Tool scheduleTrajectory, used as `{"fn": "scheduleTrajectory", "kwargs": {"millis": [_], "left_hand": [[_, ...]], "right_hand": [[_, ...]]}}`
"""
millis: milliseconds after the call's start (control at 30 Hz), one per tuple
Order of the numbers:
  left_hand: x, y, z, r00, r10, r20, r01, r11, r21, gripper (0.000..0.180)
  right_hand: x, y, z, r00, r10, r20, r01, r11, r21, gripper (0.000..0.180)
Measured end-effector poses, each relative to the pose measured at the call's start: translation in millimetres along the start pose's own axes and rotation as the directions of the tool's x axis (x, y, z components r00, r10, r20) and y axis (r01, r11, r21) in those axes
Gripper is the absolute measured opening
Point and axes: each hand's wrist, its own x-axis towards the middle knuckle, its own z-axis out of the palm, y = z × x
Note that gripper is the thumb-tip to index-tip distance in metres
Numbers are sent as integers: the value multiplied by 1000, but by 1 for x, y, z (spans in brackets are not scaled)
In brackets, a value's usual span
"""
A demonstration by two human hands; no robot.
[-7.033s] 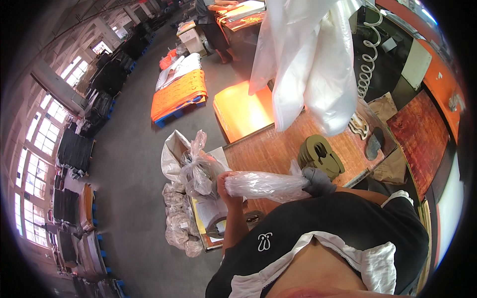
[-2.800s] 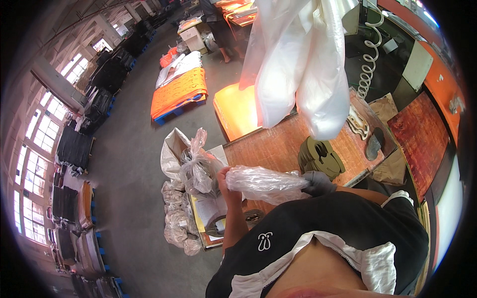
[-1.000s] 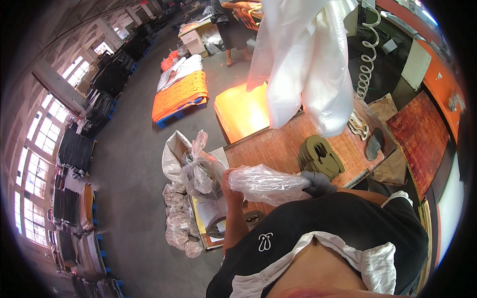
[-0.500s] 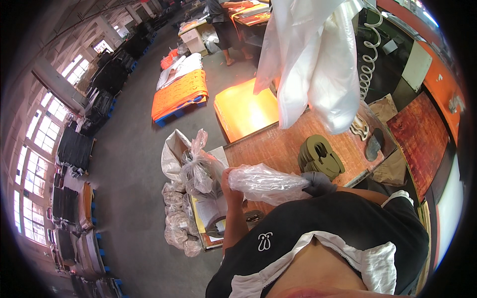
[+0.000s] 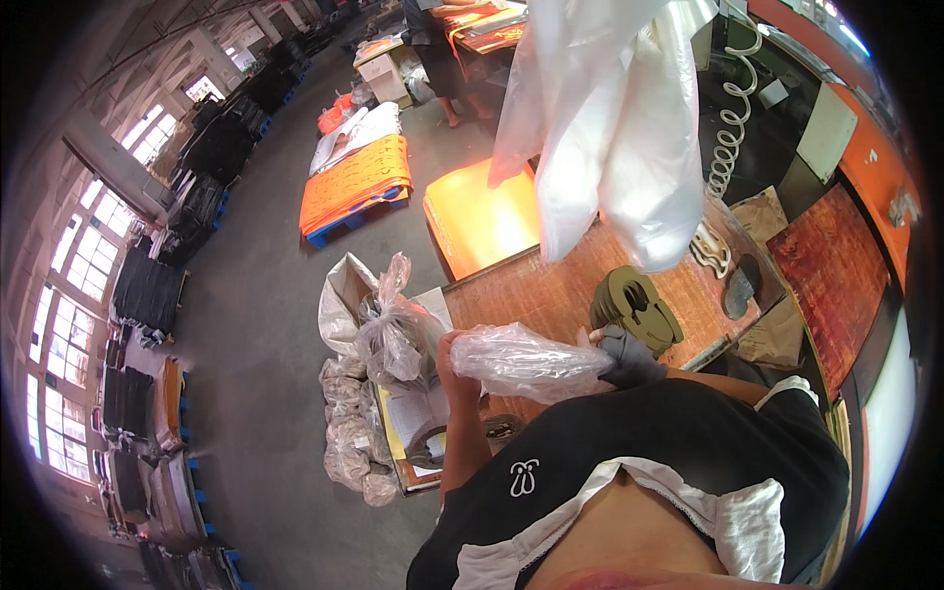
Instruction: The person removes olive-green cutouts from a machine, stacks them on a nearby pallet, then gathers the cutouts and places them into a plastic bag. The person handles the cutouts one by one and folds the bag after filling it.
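Note:
A crumpled clear plastic bag [image 5: 529,364] stretches between my two hands, just in front of my chest. Whether anything is inside it I cannot make out. My left hand [image 5: 456,366] is bare and closed round the bag's left end. On my right hand [image 5: 629,358] is a dark grey glove with bare fingertips showing; it grips the right end of the bag. Just beyond that hand, a stack of olive-green ring-shaped cut pieces [image 5: 641,313] lies on the wooden table [image 5: 526,293].
Large translucent plastic sheets [image 5: 644,167] hang over the far side of the table. Tied bags [image 5: 349,433] are piled at its left. Orange sheets [image 5: 482,211] are stacked beyond. A coiled white hose [image 5: 726,138] hangs at right. Another person [image 5: 433,59] stands far back.
My right hand has turned and lifted slightly at the bag's end, bringing its fingertips into sight. The hanging plastic has swayed a little to the left. My left hand stays put.

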Motion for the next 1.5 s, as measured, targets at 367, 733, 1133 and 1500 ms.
{"fn": "scheduleTrajectory", "kwargs": {"millis": [367, 733, 1133, 1500], "left_hand": [[-2, 3, 0, 999, 32, 26, -32, 999, 2, 16], [-3, -3, -3, 997, 70, 37, -73, 994, 76, 17], [-3, 8, 1, 997, 62, -37, -61, 998, 34, 16], [-2, -7, -3, 998, 48, -38, -45, 996, 78, 15]], "right_hand": [[-10, 6, 5, 934, 231, 271, -276, 951, 139, 24], [-8, -9, 3, 971, 236, 44, -237, 971, 28, 20], [-12, -12, 3, 976, 213, -32, -214, 976, -35, 14], [-13, -17, -6, 900, 413, 135, -426, 901, 85, 27]]}}
